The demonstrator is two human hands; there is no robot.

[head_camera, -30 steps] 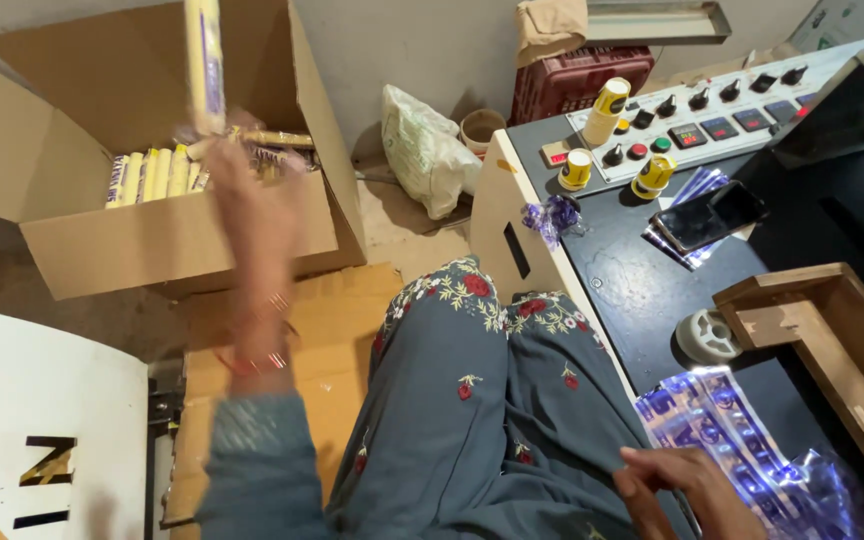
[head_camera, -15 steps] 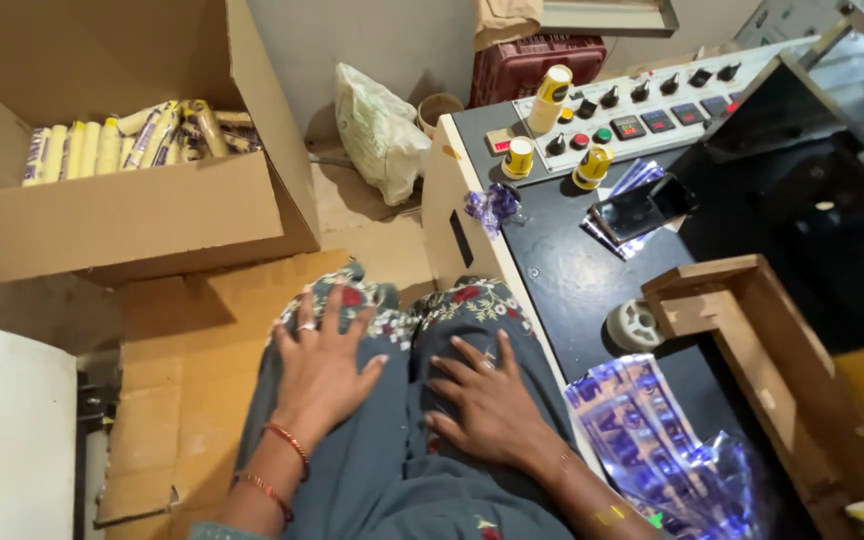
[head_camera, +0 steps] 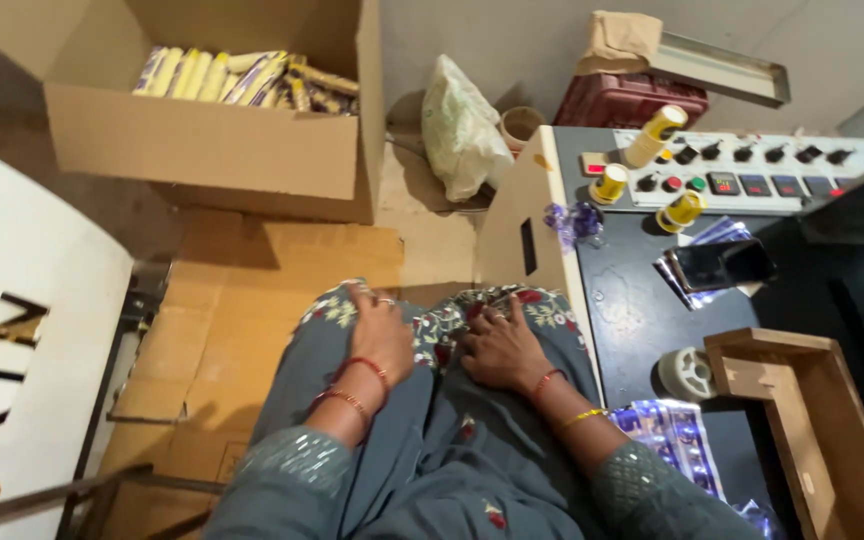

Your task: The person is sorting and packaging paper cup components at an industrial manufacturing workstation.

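Observation:
My left hand [head_camera: 380, 335] rests flat on my left knee, fingers spread on the grey flowered cloth, holding nothing. My right hand [head_camera: 500, 347] lies on my right knee the same way, with bangles at the wrist. Beyond my knees an open cardboard box [head_camera: 214, 150] stands on the floor, holding several yellow and purple wrapped bars [head_camera: 242, 78] in rows. To my right, shiny purple wrappers [head_camera: 677, 440] lie on the black machine top [head_camera: 632, 300] close to my right forearm.
A control panel [head_camera: 742, 180] with buttons and three yellow-capped tubes sits at the back right. A wooden tray [head_camera: 812, 420], a tape roll [head_camera: 687, 372] and a phone [head_camera: 722, 263] lie on the machine top. A plastic bag [head_camera: 460, 130] and flat cardboard [head_camera: 242, 300] cover the floor.
A second ago my left hand reached up to the box with a wrapped bar. It came back down, and both hands now rest empty on my knees.

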